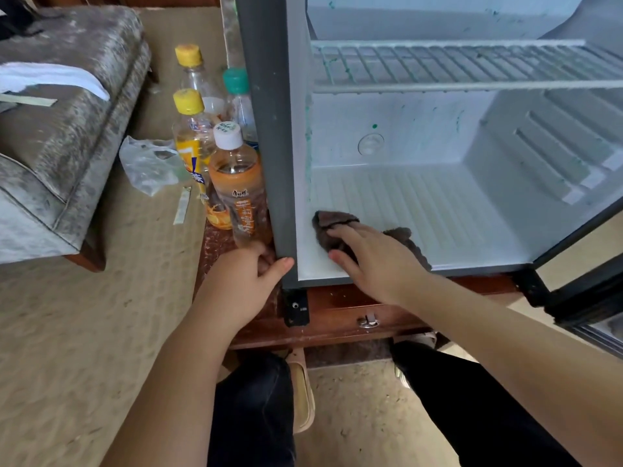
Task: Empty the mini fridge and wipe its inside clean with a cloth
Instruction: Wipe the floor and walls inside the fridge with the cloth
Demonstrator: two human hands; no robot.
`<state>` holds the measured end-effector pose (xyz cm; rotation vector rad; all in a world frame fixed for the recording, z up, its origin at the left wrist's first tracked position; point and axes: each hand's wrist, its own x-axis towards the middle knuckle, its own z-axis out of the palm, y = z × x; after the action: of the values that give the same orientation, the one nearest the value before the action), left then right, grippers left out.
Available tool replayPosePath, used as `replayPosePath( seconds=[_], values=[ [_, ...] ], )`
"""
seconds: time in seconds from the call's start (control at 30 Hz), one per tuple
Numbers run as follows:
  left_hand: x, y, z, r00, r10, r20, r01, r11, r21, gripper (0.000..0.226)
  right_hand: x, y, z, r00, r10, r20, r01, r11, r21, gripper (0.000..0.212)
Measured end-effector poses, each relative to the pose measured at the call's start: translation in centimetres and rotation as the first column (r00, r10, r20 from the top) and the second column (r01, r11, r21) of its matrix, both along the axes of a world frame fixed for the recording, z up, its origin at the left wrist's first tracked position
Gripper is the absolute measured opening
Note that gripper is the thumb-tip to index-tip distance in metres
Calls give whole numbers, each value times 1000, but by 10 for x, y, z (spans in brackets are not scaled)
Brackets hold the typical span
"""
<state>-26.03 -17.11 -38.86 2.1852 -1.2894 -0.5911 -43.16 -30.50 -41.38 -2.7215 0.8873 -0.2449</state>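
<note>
The mini fridge (pixel 266 129) stands on a low wooden surface (pixel 337 315), its opening facing the person and its door (pixel 590 298) swung out to the right. Inside are only a wire shelf (pixel 438 65) and a ribbed floor. A brown cloth (pixel 332 219) lies on that floor at the front left corner, its long axis running left to right along the front lip. The right hand (pixel 374 261) presses it down with spread, nearly straight fingers (pixel 340 234). The left hand (pixel 249 274) grips the fridge's lower left front edge, fingers curled round it. Four bottles (pixel 236 176) stand upright just beside the left wall. A crumpled plastic bag (pixel 148 166) lies on the carpet near them.
</note>
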Motion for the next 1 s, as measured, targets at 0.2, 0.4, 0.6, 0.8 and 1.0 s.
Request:
replayPosePath(
  seconds=[0.2,0.4,0.6,0.8,1.0],
  values=[
    [4,-2,-4,1000,8,-11,-8,1000,-15,34,72,-73,-10,995,-96,-39,95,995,-10,44],
    [5,-1,-4,1000,27,-11,-27,999,-24,31,88,-72,-5,984,-172,-41,172,985,-19,42],
    [2,0,-1,1000,19,14,-19,1000,1,34,29,3,-4,987,-83,-135,53,976,-212,57],
    [2,0,-4,999,38,-4,-38,999,-14,31,68,-40,3,964,-227,-138,204,966,-159,48],
    [6,-2,-5,1000,19,-9,-19,1000,-9,33,89,-79,0,961,-271,-58,268,962,-48,42]
  ],
)
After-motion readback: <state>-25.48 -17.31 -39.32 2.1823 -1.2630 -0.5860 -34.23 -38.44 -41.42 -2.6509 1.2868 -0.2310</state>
